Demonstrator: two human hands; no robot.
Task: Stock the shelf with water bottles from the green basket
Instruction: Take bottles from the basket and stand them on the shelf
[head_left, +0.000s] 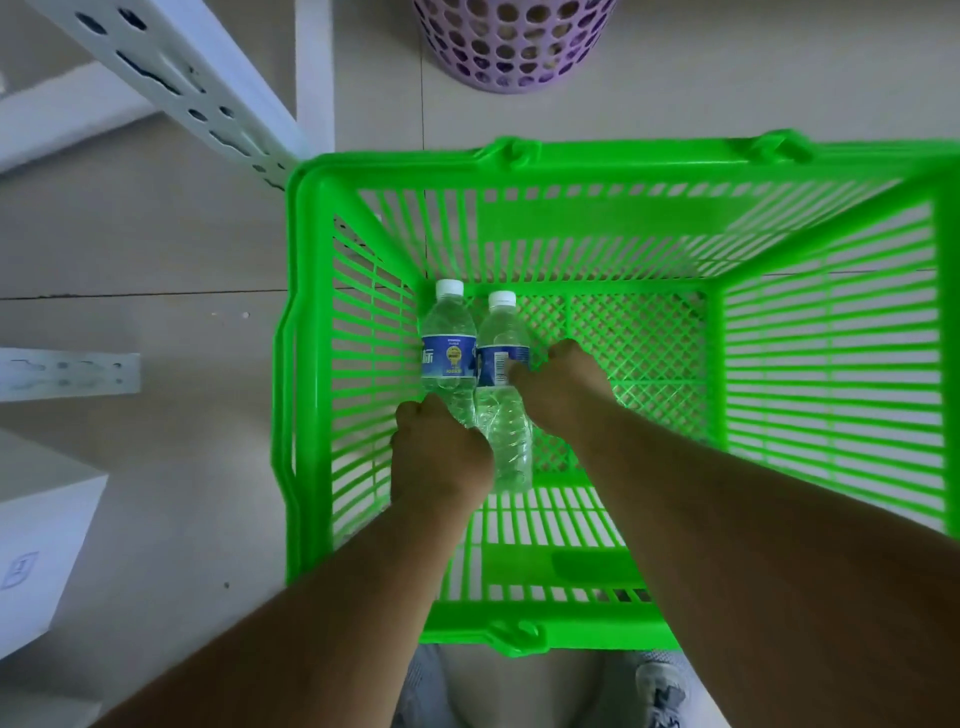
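The green basket (831, 332) stands on the floor below me, with two clear water bottles lying side by side at its left end, white caps pointing away. My left hand (439, 460) is closed around the lower body of the left bottle (449, 353). My right hand (558, 387) grips the right bottle (503, 431) at its blue label. Both bottles still rest on the basket's mesh bottom. The rest of the basket floor shows no other bottles.
White shelf posts and rails (171, 78) run along the upper left, with a white shelf board (36, 545) at the lower left. A purple perforated bin (511, 41) stands behind the basket. My shoes (660, 686) show under the basket's near rim.
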